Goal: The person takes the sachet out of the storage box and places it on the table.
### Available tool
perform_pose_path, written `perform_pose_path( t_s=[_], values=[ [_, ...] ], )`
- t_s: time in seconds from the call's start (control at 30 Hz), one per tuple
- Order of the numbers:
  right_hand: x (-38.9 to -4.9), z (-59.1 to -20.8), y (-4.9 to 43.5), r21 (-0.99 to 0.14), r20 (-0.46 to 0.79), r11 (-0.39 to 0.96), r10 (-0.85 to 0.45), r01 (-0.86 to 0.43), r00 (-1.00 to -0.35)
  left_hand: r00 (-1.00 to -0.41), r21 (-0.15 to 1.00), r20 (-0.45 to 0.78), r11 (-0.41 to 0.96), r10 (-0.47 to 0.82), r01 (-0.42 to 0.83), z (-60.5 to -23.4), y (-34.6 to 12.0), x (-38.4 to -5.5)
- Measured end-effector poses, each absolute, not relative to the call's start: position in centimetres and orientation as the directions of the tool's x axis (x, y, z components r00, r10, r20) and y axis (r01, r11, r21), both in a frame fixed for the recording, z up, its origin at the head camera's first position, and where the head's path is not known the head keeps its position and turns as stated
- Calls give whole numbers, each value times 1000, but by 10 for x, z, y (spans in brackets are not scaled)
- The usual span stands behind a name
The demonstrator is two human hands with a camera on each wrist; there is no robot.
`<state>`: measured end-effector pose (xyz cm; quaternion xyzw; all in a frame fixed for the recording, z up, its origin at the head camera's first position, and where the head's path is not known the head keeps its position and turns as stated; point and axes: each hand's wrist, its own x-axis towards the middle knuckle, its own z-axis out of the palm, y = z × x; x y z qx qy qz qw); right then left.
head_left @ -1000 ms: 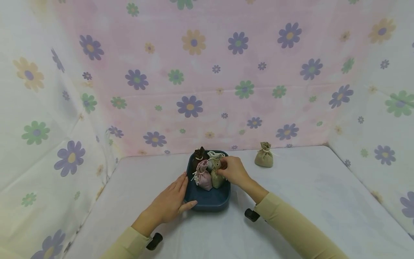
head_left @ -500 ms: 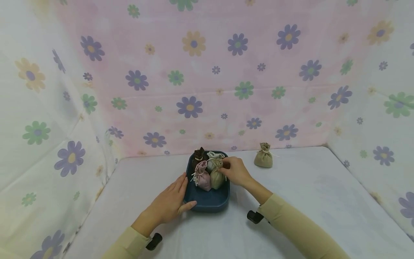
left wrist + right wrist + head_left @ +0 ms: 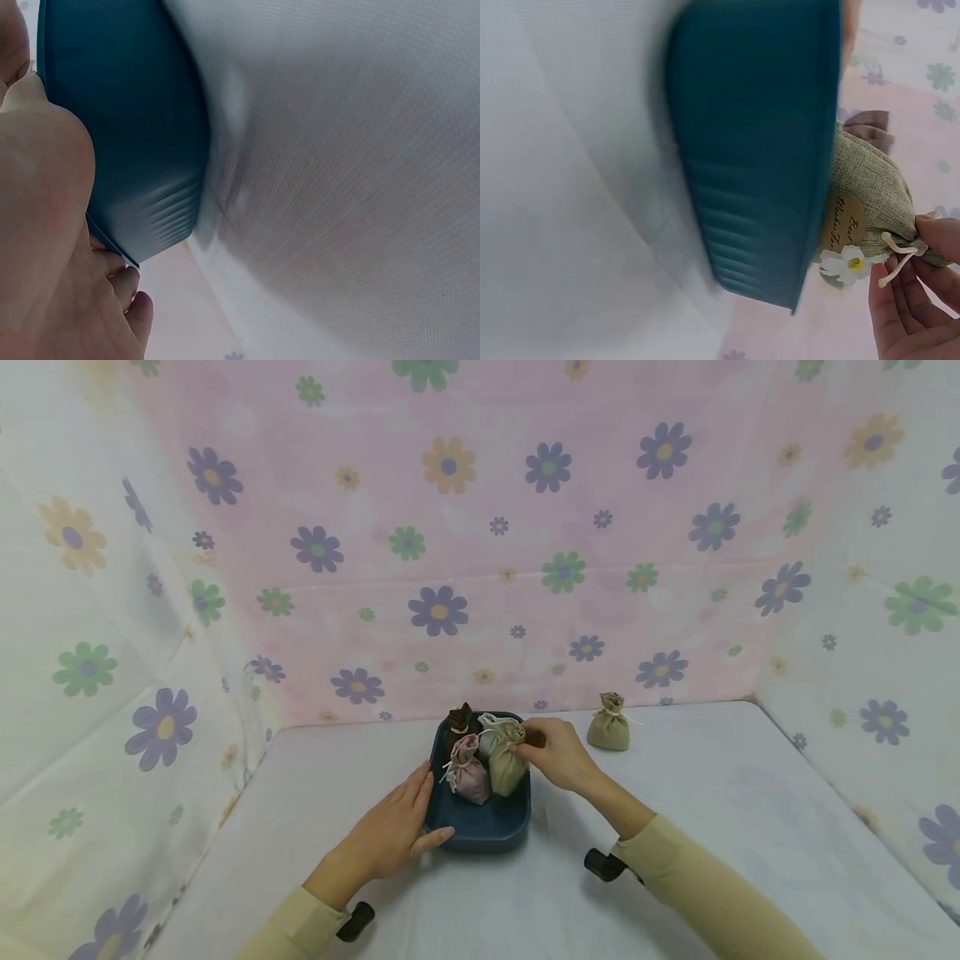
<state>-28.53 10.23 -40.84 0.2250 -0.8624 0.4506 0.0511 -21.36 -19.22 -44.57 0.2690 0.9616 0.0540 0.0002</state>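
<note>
My right hand [image 3: 558, 753] pinches the gathered neck of an olive-green drawstring pouch [image 3: 507, 770] at the right side of a dark blue plastic bin [image 3: 483, 842]. In the right wrist view the pouch [image 3: 870, 187] shows over the bin's rim, with a brown printed label, a white flower and a cord bow. Fingers fairly straight, my left hand [image 3: 390, 828] lies along the bin's left wall [image 3: 142, 135], its thumb at the near corner. Inside the bin stand a pink pouch [image 3: 470, 782], a dark brown pouch [image 3: 459, 727] and a pale grey pouch [image 3: 489, 737], partly hidden.
Another olive-green pouch [image 3: 609, 732] stands on the white-covered table [image 3: 712, 793], to the right of the bin near the back edge. Flower-printed cloth [image 3: 480, 552] hangs behind the table and at both sides.
My right hand has raised the olive-green pouch slightly and shifted it a little toward the right. My left hand has stayed against the bin.
</note>
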Motion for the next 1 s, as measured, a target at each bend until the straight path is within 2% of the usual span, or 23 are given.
perform_pose_path(
  t_s=[0.43,0.7,1.0],
  values=[
    [-279,-391,121,-738,342,462,-371,-491,-863,-853,92,35,848,520,521,-449,-194,-215],
    [-279,-381,140,-714,358,501,-338,-489,-870,-839,95,97,834,536,544,-451,-194,-215],
    [-293,-382,161,-683,399,542,-284,-489,-872,-849,84,46,845,527,529,-447,-195,-214]
  ],
)
